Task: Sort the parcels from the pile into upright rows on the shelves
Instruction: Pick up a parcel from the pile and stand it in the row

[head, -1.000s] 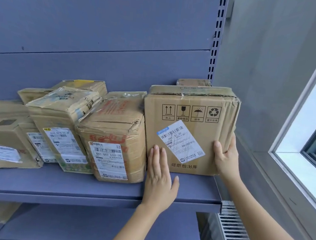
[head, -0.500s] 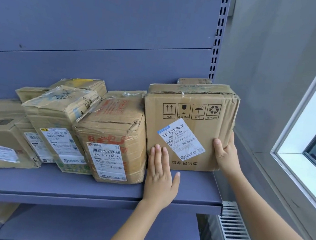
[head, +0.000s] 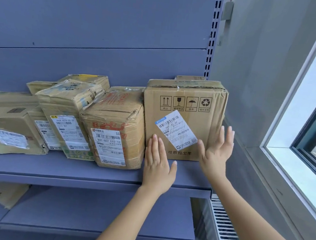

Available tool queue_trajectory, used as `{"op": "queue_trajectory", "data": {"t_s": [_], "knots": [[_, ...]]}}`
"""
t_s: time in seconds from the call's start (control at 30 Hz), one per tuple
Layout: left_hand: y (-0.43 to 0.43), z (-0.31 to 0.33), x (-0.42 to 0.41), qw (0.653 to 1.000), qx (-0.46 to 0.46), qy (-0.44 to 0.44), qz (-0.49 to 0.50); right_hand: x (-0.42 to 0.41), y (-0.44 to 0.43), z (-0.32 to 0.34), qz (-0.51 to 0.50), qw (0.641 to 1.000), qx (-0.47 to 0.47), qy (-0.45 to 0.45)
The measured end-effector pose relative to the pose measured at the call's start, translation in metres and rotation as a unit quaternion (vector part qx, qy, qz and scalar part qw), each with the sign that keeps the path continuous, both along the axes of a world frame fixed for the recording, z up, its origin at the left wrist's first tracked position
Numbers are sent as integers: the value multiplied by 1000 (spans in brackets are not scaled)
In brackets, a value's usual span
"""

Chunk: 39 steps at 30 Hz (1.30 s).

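Brown parcels [head: 183, 120]; slate-blue shelf [head: 73, 172]

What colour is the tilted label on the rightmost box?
Label: white, blue corner tab; head view.

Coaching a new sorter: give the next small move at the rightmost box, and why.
Probably lift the left hand off the box and fetch another parcel: the box stands upright on the shelf, against the dented parcel, and the right hand is open, apparently clear of it.
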<state>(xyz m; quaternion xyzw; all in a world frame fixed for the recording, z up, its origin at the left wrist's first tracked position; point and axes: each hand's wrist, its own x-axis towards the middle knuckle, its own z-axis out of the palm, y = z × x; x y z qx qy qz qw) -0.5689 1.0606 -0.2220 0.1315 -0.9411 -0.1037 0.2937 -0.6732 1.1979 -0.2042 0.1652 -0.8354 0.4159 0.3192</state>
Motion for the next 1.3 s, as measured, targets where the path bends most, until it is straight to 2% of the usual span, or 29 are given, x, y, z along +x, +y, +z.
{"op": "queue_trajectory", "data": {"t_s": [0.17, 0.27, 0.37, 0.5, 0.57, 0.67, 0.77, 0.83, 1.03, 1.3], "knots": [[13, 7, 16, 1000, -5, -4, 8, 41, -10, -15, 45, 995, 85, -1], [19, 9, 24, 1000, 13, 0, 8, 56, -17, -19, 64, 993, 83, -63], [20, 10, 32, 1000, -1, -10, 22, 65, -18, -22, 79, 990, 90, -74], [19, 12, 53, 997, 49, -55, 4, 81, -19, -19, 132, 981, 105, -100], [18, 14, 66, 997, 42, -68, -5, 90, -24, -17, 157, 975, 108, -112], [13, 20, 85, 998, 38, -58, -7, 108, -32, -13, 204, 966, 102, -119], [5, 25, 101, 1000, 15, -2, 3, 126, -39, -7, 254, 956, 91, -118], [-3, 27, 113, 999, 16, 28, 23, 138, -43, -3, 285, 949, 74, -115], [-44, 30, 163, 997, 37, -6, 69, 178, -87, -5, 366, 919, 80, -119], [-139, 46, 254, 992, 63, -40, 105, 265, -187, 8, 378, 915, 63, -125]]}}
